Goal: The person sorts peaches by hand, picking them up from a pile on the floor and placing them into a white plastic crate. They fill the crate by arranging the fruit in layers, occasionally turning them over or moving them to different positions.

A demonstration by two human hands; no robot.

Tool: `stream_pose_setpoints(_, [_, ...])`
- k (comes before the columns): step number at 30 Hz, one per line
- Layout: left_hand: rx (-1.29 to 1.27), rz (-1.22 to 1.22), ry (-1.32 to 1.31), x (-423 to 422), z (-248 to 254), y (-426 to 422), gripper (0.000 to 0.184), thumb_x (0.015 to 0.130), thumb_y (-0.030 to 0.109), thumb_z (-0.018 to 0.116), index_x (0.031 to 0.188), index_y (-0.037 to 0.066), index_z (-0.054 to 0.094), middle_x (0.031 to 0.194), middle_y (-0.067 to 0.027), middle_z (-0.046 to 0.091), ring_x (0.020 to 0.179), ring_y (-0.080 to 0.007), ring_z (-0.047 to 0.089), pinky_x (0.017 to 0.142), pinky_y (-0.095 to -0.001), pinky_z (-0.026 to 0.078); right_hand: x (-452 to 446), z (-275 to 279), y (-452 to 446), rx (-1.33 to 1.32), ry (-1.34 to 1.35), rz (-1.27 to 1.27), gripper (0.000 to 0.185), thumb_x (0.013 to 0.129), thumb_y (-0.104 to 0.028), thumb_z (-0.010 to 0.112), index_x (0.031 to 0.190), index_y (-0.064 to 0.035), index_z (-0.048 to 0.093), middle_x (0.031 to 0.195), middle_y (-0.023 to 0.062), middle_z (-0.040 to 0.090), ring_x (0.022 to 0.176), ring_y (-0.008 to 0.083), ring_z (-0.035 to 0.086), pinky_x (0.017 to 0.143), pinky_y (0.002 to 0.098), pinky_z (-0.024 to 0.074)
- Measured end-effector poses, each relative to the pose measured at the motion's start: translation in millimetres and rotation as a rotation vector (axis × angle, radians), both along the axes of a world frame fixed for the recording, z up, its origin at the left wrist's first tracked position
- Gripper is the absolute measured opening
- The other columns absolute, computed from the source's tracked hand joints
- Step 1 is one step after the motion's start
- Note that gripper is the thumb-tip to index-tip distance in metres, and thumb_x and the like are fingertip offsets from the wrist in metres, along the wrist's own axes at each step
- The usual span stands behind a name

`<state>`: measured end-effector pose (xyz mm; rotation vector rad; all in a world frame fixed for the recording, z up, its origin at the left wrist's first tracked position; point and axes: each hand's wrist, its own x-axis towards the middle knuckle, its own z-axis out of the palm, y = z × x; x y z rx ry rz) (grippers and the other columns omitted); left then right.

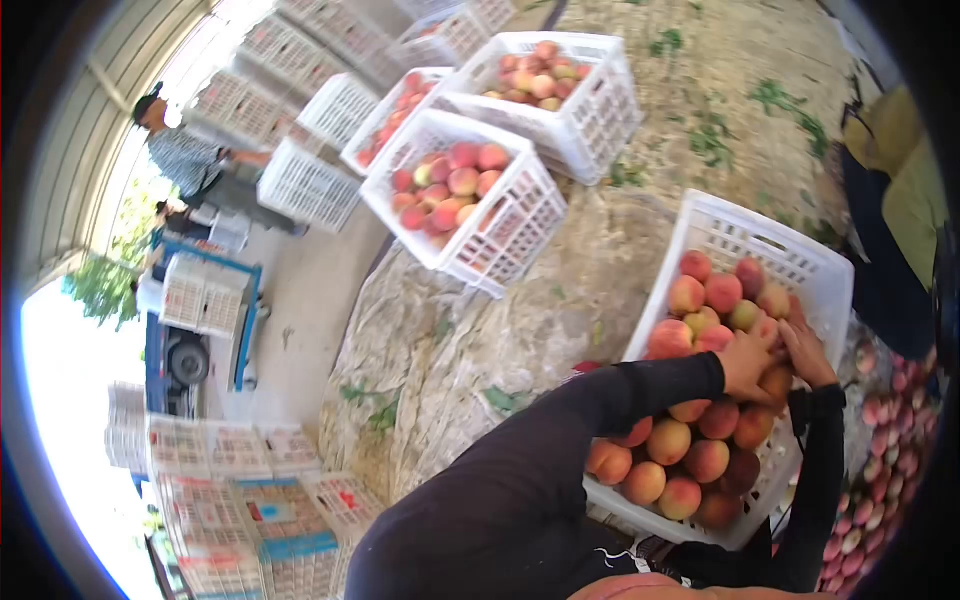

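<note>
A white plastic crate point(835, 270) holds many red-and-yellow peaches point(705, 458). My left hand point(750, 362) lies over the peaches near the crate's right side, its fingers curled round a peach point(766, 330). Close against it, my right hand point(808, 352) reaches in from the right wall, fingers bent over the same cluster. The hands partly hide the fruit between them, so exactly what each fingertip touches is unclear. Black sleeves point(640, 395) cover both arms.
Peach-filled white crates point(505, 240) stand on a dirty ground sheet point(400, 330) with scattered leaves. Loose peaches point(880, 470) lie at right. Stacked crates point(240, 490) are lower left. A person point(185, 155) touches a crate point(310, 185) near a blue cart point(243, 330).
</note>
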<state>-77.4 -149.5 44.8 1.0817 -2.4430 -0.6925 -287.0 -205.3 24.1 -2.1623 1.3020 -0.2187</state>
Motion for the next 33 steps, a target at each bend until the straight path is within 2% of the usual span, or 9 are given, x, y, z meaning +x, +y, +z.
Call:
stream_pose_setpoints(3, [-0.076,0.004,0.049,-3,-5,-1,0.093,0.062,0.061,0.074,0.136,0.01,0.05,0.139,-0.0268,0.034,0.127,-0.0488,0.03,0.083,-0.0573,0.047,6,5,2,0.089,-0.188,-0.175,0.043,0.101,-0.032,0.039,0.112,0.0005,0.065,0.124,0.0186,0.06,0.11,0.0362,0.057,0.096,0.041,0.0418])
stream_pose_setpoints(5, [0.016,0.009,0.049,-4,-6,-4,0.094,0.06,0.06,0.076,0.136,0.01,0.051,0.141,-0.0272,0.031,0.13,-0.0511,0.024,0.085,-0.0581,0.047,16,35,2,0.337,-0.13,-0.157,0.057,0.102,-0.032,0.038,0.147,0.0023,0.031,0.155,0.0171,0.029,0.136,0.0266,0.039,0.109,0.0305,0.0315])
stream_pose_setpoints(9, [-0.01,-0.02,0.016,-3,-7,-6,0.095,0.06,0.06,0.076,0.137,0.01,0.049,0.144,-0.0282,0.028,0.13,-0.054,0.024,0.085,-0.062,0.046,14,16,-7,0.297,-0.338,-0.129,0.058,0.102,-0.031,0.039,0.148,0.0021,0.03,0.154,0.0181,0.031,0.138,0.0266,0.037,0.11,0.0297,0.0299])
stream_pose_setpoints(13, [-0.175,0.042,0.059,-6,-14,0,0.095,0.062,0.06,0.075,0.139,0.012,0.047,0.142,-0.0258,0.032,0.127,-0.0526,0.032,0.083,-0.0603,0.047,11,25,-1,0.434,-0.266,-0.329,0.049,0.101,-0.029,0.041,0.144,-0.0053,0.041,0.142,0.0152,0.05,0.126,0.0241,0.052,0.103,0.0318,0.0395])
stream_pose_setpoints(14, [-0.043,0.023,0.018,-3,-3,-1,0.093,0.063,0.061,0.074,0.138,0.012,0.047,0.139,-0.0247,0.036,0.124,-0.0487,0.038,0.082,-0.0581,0.048,-3,-9,-3,0.028,-0.132,-0.182,0.043,0.1,-0.029,0.043,0.135,-0.0045,0.051,0.125,0.0168,0.062,0.108,0.0263,0.063,0.09,0.0336,0.0478])
stream_pose_setpoints(17, [0.062,-0.017,-0.034,4,15,-2,0.087,0.068,0.062,0.071,0.135,0.01,0.05,0.131,-0.0237,0.045,0.113,-0.0413,0.052,0.079,-0.0538,0.05,34,52,19,0.199,-0.219,-0.378,0.036,0.095,-0.034,0.049,0.113,-0.0053,0.061,0.099,0.0174,0.068,0.094,0.0342,0.065,0.081,0.0399,0.0498])
stream_pose_setpoints(23, [-0.06,-0.048,-0.129,-4,15,-4,0.088,0.072,0.06,0.071,0.145,0.021,0.041,0.148,-0.0249,0.028,0.132,-0.0536,0.029,0.095,-0.0556,0.047,24,56,31,-0.181,-0.409,-0.345,0.042,0.091,-0.025,0.058,0.126,-0.0011,0.054,0.12,0.0182,0.061,0.102,0.0295,0.062,0.087,0.0368,0.0488])
stream_pose_setpoints(26, [-0.096,-0.071,-0.164,-2,14,-5,0.089,0.073,0.059,0.071,0.147,0.021,0.039,0.149,-0.0252,0.028,0.133,-0.0539,0.028,0.098,-0.0557,0.045,10,90,43,-0.005,-0.64,-0.506,0.044,0.095,-0.02,0.055,0.135,-0.0037,0.05,0.131,0.01,0.056,0.115,0.0225,0.058,0.095,0.0336,0.0457])
stream_pose_setpoints(33, [-0.022,-0.093,-0.203,-6,26,-6,0.09,0.074,0.06,0.069,0.147,0.02,0.037,0.151,-0.021,0.027,0.136,-0.0551,0.02,0.088,-0.0607,0.049,-78,110,87,0.003,-1.072,-0.913,0.034,0.096,-0.02,0.055,0.128,-0.0064,0.055,0.119,0.0071,0.061,0.104,0.0161,0.062,0.088,0.0308,0.049])
